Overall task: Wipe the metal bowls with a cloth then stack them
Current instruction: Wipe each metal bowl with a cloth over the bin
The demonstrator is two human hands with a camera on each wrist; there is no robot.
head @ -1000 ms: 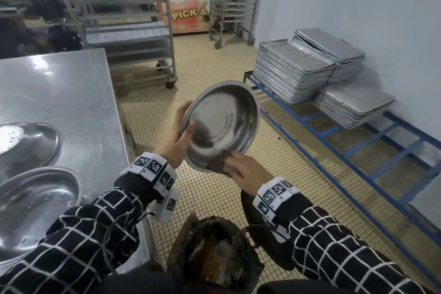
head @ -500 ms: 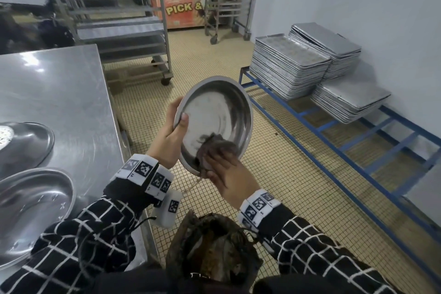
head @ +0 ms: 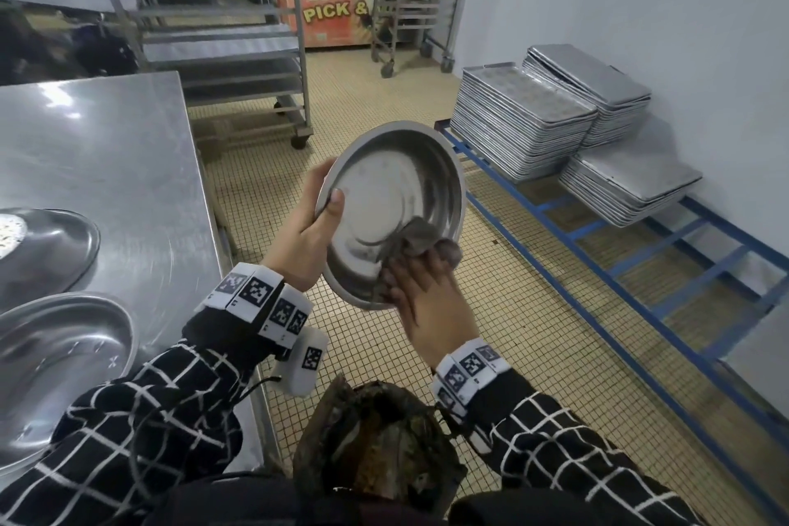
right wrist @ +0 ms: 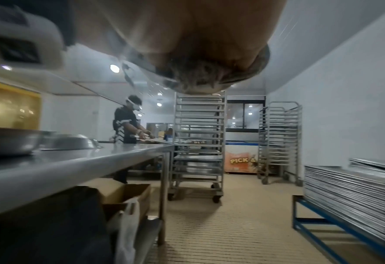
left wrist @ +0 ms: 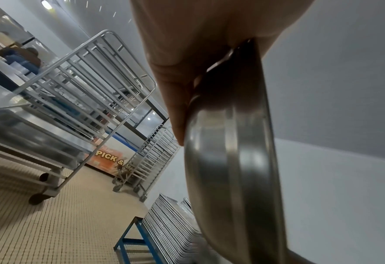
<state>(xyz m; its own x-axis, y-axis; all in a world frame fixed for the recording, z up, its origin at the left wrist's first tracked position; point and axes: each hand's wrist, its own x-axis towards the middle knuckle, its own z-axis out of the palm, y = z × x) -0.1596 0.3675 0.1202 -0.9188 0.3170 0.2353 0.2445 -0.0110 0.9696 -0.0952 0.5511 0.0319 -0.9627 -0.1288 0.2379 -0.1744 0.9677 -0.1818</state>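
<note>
Leftward, the steel table (head: 106, 149) edge runs down frame; open tiled floor (head: 533, 333) lies right of it. Mid-frame, the left hand (head: 305, 235) grips the tilted bowl (head: 384, 192) — thumb over its rim — while the right hand (head: 427, 295) presses the cloth (head: 416, 237) inside, lower right.

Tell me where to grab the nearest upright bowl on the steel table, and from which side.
Pinch the near bowl by its thin rim at the right-hand edge, thumb inside, fingers under the lip. It sits mouth up on the steel table, and that edge faces the person; the left hand already holds the tilted bowl that way.
</note>
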